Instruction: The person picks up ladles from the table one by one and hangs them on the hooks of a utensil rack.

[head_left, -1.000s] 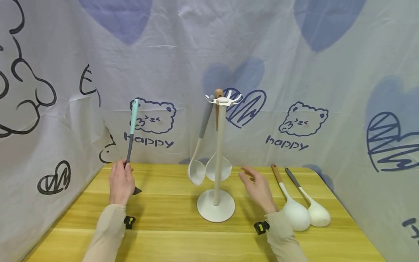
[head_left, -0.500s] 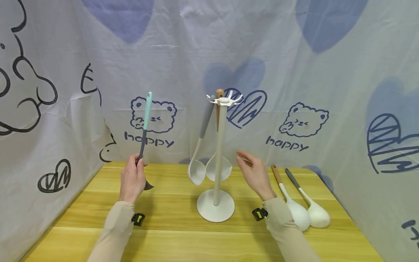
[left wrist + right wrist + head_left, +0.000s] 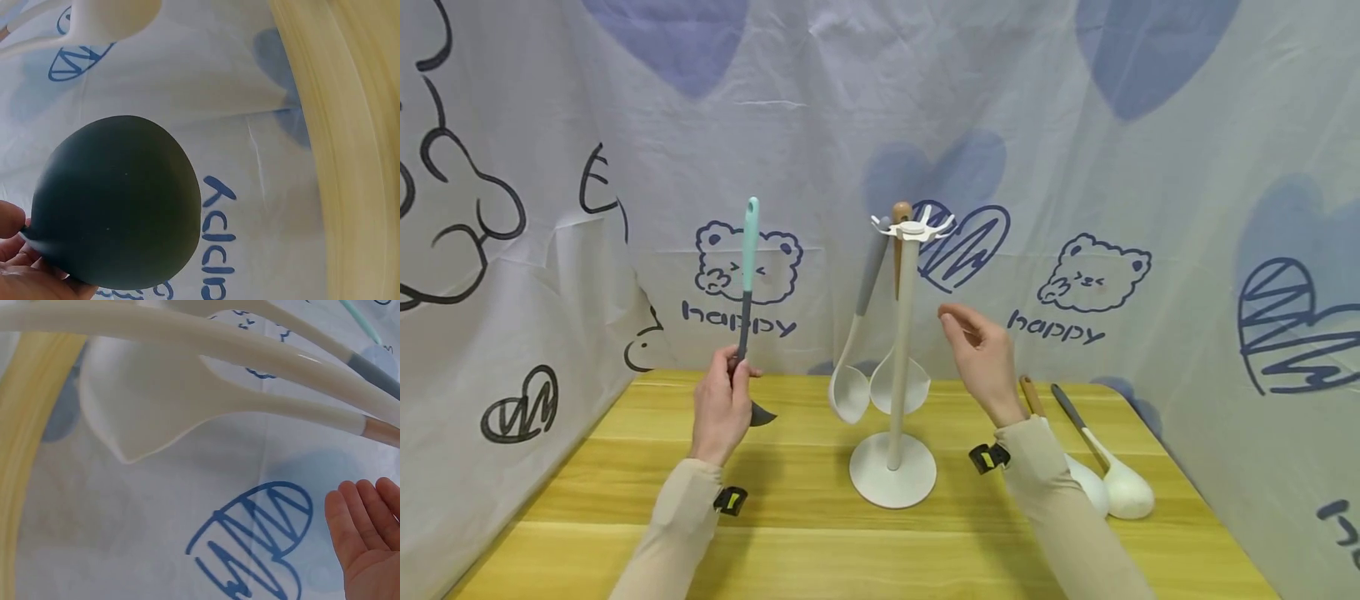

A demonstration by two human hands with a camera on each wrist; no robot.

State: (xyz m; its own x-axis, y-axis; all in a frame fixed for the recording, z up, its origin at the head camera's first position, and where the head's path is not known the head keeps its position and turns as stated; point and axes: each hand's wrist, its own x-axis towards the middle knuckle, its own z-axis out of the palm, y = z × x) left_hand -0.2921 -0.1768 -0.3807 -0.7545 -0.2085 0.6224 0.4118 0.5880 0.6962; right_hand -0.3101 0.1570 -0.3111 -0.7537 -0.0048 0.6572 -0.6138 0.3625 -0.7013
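Observation:
My left hand point(image 3: 724, 408) grips the dark grey shaft of a ladle point(image 3: 749, 250) with a mint-green handle. The ladle stands upright, handle end up, above the table's left side. In the left wrist view its dark round bowl point(image 3: 119, 206) is close, with thumb and fingers at its neck. Right of it is a white utensil stand point(image 3: 904, 333) with hooks on top. A grey-handled white ladle point(image 3: 850, 392) and a wooden-handled one point(image 3: 917, 390) hang there. My right hand point(image 3: 987, 367) is raised right of the stand, holding nothing, its fingers loosely extended in the right wrist view.
Two more white ladles lie on the right of the wooden table point(image 3: 820, 550): one grey-handled point(image 3: 1127, 490), one wooden-handled point(image 3: 1086, 483) and partly hidden by my right sleeve. A printed cloth point(image 3: 850, 125) closes off the back and both sides.
My left hand has carried the mint-handled ladle rightward and up, towards the stand. The right hand has risen beside the stand. The hanging and lying ladles have stayed put.

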